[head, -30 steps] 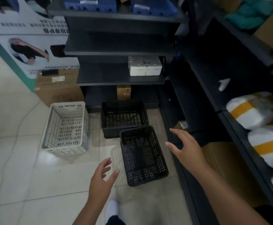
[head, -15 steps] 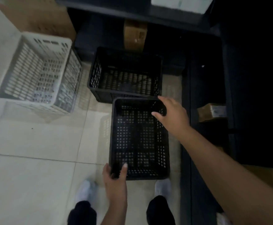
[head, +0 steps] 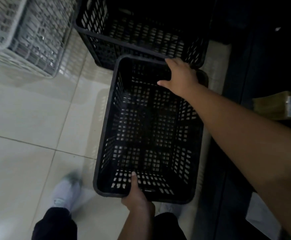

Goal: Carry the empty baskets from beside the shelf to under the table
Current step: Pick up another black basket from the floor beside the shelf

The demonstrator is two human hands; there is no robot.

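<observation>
Head view: near black basket (head: 117,118) at centre on the tiled floor (head: 29,118), clamped at its 6 o'clock rim by the left hand (head: 137,196), thumb inside, and at its 1 o'clock corner by the right hand (head: 181,77). Second black basket (head: 96,19) touching at 12 o'clock; white basket (head: 37,40) at 10 o'clock; white shoe (head: 67,193) at 7 o'clock.
</observation>
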